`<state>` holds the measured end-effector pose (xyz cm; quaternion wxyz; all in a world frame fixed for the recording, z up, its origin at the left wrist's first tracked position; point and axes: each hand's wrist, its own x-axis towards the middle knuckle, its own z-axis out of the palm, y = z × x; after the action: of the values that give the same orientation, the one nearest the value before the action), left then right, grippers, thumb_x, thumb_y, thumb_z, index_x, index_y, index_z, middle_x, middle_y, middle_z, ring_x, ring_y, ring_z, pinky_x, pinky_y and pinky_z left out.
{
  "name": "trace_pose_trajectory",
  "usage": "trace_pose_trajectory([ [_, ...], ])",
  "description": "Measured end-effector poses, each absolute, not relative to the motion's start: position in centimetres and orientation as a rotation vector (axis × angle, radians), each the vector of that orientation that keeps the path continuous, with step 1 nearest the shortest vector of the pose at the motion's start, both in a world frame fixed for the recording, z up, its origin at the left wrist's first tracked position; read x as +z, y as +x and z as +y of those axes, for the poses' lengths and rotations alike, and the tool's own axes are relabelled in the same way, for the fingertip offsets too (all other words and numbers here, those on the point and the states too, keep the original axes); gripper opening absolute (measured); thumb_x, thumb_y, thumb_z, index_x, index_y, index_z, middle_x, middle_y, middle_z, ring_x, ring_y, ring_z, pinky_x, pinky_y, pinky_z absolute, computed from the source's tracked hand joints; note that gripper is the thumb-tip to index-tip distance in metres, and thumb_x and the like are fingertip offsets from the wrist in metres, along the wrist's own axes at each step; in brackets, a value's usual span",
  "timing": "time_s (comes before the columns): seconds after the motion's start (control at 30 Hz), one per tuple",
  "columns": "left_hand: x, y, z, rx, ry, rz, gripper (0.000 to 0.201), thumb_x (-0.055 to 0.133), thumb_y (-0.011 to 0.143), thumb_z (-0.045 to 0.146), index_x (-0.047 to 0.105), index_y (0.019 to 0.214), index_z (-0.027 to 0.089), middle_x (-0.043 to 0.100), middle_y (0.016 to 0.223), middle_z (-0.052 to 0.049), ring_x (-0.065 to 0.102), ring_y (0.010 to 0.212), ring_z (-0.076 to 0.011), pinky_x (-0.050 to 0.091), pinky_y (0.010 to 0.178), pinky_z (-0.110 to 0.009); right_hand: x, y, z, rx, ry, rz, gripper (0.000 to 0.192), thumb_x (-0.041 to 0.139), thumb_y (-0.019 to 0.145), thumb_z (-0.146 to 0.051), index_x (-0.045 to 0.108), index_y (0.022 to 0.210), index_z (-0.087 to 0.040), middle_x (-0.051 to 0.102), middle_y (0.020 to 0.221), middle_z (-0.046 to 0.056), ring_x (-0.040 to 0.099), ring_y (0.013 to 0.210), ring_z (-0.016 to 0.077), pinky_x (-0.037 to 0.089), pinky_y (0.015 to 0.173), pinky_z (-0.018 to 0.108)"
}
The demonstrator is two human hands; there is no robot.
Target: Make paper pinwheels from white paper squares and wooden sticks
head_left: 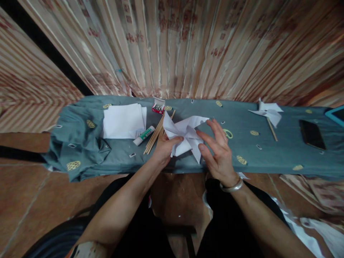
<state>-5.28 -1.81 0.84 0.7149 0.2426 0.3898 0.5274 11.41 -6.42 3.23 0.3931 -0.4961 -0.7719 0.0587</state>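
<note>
A white paper pinwheel (pixel 185 134) with folded blades is held up over the near part of the cloth-covered table. My left hand (pixel 165 147) grips it from the left, the thumb pressed on the paper close to its middle. On the other side is my right hand (pixel 219 154), its fingers spread apart beside the right-hand blades. Whether those fingertips touch the paper I cannot tell. Behind the left hand lies a bundle of thin wooden sticks (pixel 154 138). A green and white glue stick (pixel 144 135) rests beside them.
A stack of white paper (pixel 123 122) lies on the left. Behind the sticks stands a small open red box (pixel 158 106) of metal pieces. Green-handled scissors (pixel 228 133), a finished pinwheel on a stick (pixel 268 114) and a black phone (pixel 312 134) lie rightward. A curtain (pixel 174 50) hangs behind.
</note>
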Motion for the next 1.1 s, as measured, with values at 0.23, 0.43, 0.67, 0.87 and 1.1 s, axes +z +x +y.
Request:
trace_pose_trajectory([
  [0.23, 2.0, -6.0, -1.6, 1.212, 0.651, 0.877, 0.034, 0.081, 0.049, 0.020, 0.071, 0.081, 0.014, 0.073, 0.073, -0.003, 0.066, 0.064, -0.0172, 0.050, 0.067, -0.029, 2.6, 11.6, -2.9, 0.909, -1.364, -1.272, 0.044, 0.068, 0.077, -0.053, 0.068, 0.109, -0.022, 0.071, 0.114, 0.009, 0.063, 0.111, 0.0263, 0.045, 0.102, 0.047],
  [0.43, 2.3, -6.0, -1.7, 1.197, 0.684, 0.905, 0.033, 0.082, 0.046, 0.021, 0.070, 0.076, 0.015, 0.072, 0.069, -0.001, 0.063, 0.061, -0.0164, 0.049, 0.066, -0.029, 2.9, 9.6, -1.7, 1.552, -1.134, -1.028, 0.036, 0.080, 0.066, -0.044, 0.072, 0.093, -0.021, 0.076, 0.085, 0.003, 0.067, 0.070, 0.0163, 0.053, 0.068, 0.029],
  [0.67, 2.1, -6.3, -1.5, 1.228, 0.677, 1.004, 0.025, 0.079, 0.046, 0.019, 0.068, 0.067, 0.014, 0.068, 0.063, 0.001, 0.059, 0.056, -0.0142, 0.047, 0.060, -0.027, 3.5, 8.5, -1.4, 1.632, -1.045, -1.008, 0.031, 0.083, 0.061, -0.031, 0.071, 0.087, -0.018, 0.075, 0.077, 0.000, 0.065, 0.063, 0.0125, 0.050, 0.063, 0.025],
  [0.87, 1.5, -6.3, -1.3, 1.245, 0.705, 1.036, 0.023, 0.079, 0.045, 0.020, 0.068, 0.065, 0.015, 0.068, 0.062, 0.001, 0.058, 0.056, -0.0135, 0.047, 0.060, -0.027, 2.4, 8.3, -0.9, 1.560, -1.060, -1.012, 0.033, 0.085, 0.056, -0.029, 0.070, 0.083, -0.019, 0.072, 0.071, -0.003, 0.062, 0.057, 0.0121, 0.048, 0.058, 0.025],
  [1.1, 1.4, -6.1, -1.4, 1.264, 0.751, 1.033, 0.023, 0.080, 0.047, 0.021, 0.069, 0.066, 0.015, 0.069, 0.064, 0.001, 0.059, 0.057, -0.0137, 0.048, 0.060, -0.026, 1.9, 8.4, -1.1, 1.540, -1.073, -0.998, 0.033, 0.086, 0.056, -0.031, 0.069, 0.081, -0.019, 0.072, 0.072, -0.002, 0.062, 0.060, 0.0129, 0.049, 0.061, 0.026],
])
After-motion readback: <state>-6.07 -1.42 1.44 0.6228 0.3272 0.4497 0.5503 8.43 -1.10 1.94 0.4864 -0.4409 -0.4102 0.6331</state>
